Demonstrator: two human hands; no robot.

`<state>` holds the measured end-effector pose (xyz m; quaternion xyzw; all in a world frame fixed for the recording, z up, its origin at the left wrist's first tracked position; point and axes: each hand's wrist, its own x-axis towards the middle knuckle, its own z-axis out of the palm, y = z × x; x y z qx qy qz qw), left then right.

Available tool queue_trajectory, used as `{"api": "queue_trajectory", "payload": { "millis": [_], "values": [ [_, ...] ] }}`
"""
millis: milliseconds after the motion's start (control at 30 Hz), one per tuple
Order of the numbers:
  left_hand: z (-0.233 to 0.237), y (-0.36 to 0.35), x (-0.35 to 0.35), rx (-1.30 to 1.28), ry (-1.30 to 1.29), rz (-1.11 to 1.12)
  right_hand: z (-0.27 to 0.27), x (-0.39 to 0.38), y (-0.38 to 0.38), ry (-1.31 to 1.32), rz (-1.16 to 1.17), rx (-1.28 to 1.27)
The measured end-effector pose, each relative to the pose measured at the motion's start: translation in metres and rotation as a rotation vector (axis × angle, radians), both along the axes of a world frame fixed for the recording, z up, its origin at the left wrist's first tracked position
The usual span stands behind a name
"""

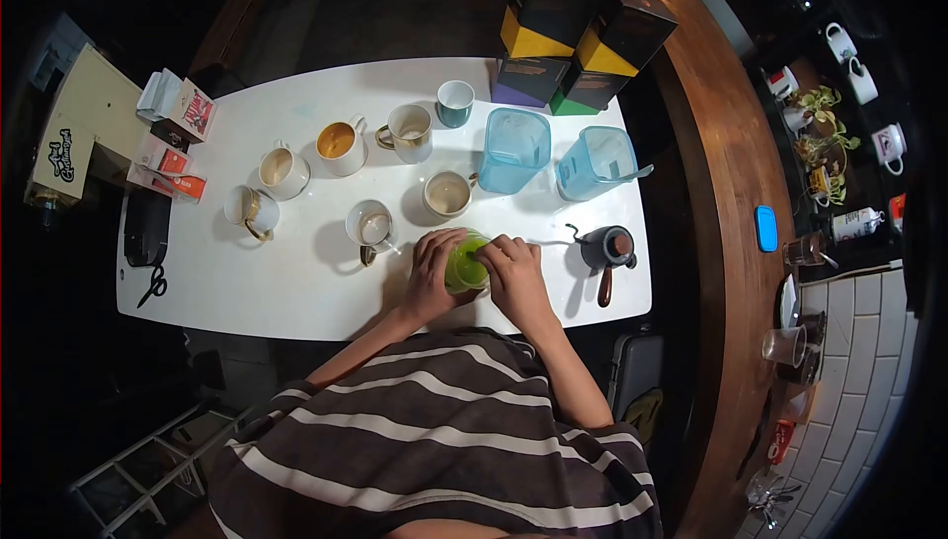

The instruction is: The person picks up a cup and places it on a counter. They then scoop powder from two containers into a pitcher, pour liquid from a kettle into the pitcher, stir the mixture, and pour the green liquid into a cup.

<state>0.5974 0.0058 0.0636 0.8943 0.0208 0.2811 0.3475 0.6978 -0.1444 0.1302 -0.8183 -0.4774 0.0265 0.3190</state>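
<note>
At the table's near edge stands a bright green cup or jar [468, 264], between my two hands. My left hand [431, 268] is closed around its left side. On the other side, my right hand [512, 268] has its fingers bent and pressed to the cup's right rim; whether they also hold something small is hidden. A clear glass mug [369, 224] is left of my left hand. Just beyond the cup sits a cream mug [447, 194]. To the right of my right hand is a small dark pot [605, 248] with a wooden handle.
Several mugs, including an amber-lined mug [341, 147], stand across the white table [296, 287]. Two blue translucent containers [515, 151] [595, 162] are at the right, before stacked black boxes [558, 6]. Scissors [152, 286] lie at the left edge. A wooden counter [706, 203] runs along the right.
</note>
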Motion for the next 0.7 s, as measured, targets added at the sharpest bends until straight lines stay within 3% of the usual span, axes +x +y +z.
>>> {"api": "queue_trajectory", "payload": {
  "millis": [167,233,433,567,633,700],
  "values": [
    [-0.0011,-0.0004,-0.0003,-0.014,-0.005,-0.003,0.0022,-0.0018,-0.0003,-0.002,-0.039,-0.117],
    [-0.0013,-0.0008,-0.0007,-0.002,-0.007,0.003,0.0013,-0.0034,0.0008,0.111,0.058,0.016],
    [-0.0050,-0.0007,-0.0010,-0.005,-0.002,0.012,0.0006,0.0006,0.0029,-0.056,-0.076,-0.007],
    [-0.0019,-0.0007,0.0005,-0.007,-0.023,-0.010,0.0008,-0.0006,-0.0015,0.033,0.000,-0.084],
    [-0.0015,-0.0008,0.0014,0.001,-0.025,-0.010,0.0003,-0.0007,0.0011,0.138,0.058,0.037],
    [-0.0016,-0.0008,0.0010,0.011,-0.011,-0.011,0.0021,0.0021,0.0023,0.081,0.018,0.011]
  ]
}}
